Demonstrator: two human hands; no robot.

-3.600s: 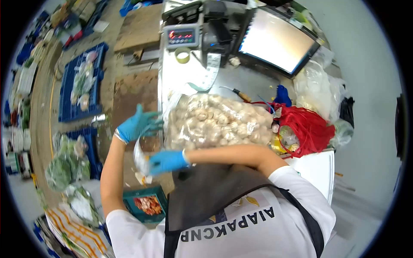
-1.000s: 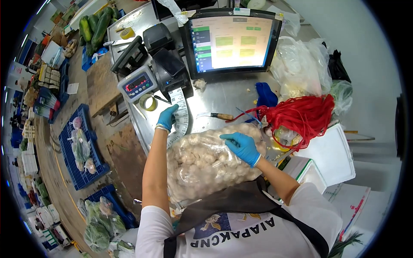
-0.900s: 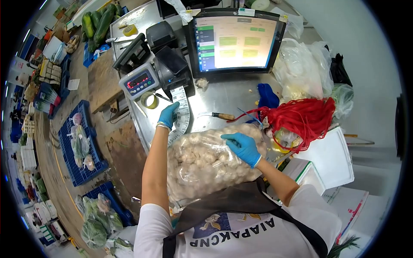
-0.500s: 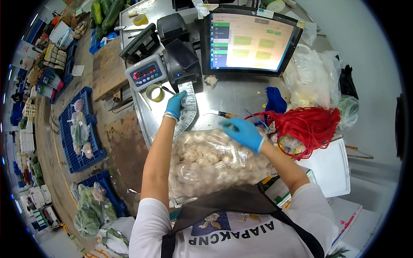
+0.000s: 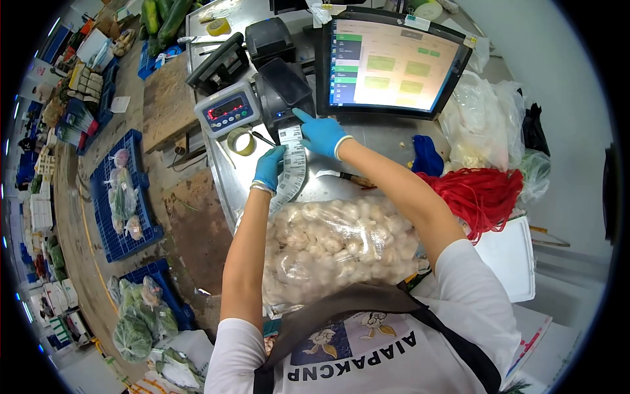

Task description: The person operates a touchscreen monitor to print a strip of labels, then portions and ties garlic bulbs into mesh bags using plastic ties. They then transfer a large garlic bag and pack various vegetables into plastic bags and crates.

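Observation:
My left hand (image 5: 268, 169), in a blue glove, is closed with its fingertips at the left edge of a strip of printed labels (image 5: 293, 167). The strip comes out of the black label printer (image 5: 283, 88) and curls down the metal table. My right hand (image 5: 323, 136), also blue-gloved, points its index finger at the printer's front by a small blue light; its other fingers lie beside the strip, apparently holding nothing. A large clear bag of pale, round, mushroom-like pieces (image 5: 341, 243) lies before me. Between bag and hands rests a knife (image 5: 348, 177).
A scale display (image 5: 228, 110) and a tape roll (image 5: 241, 141) stand left of the printer. A monitor (image 5: 394, 65) is behind. Red straps (image 5: 476, 197) and plastic bags (image 5: 482, 118) lie at right. Bagged vegetables sit on a blue pallet (image 5: 105, 226) on the floor.
My right hand has moved from above the bag, forward and left, to the printer's front. My left hand stays at the label strip, slightly lower.

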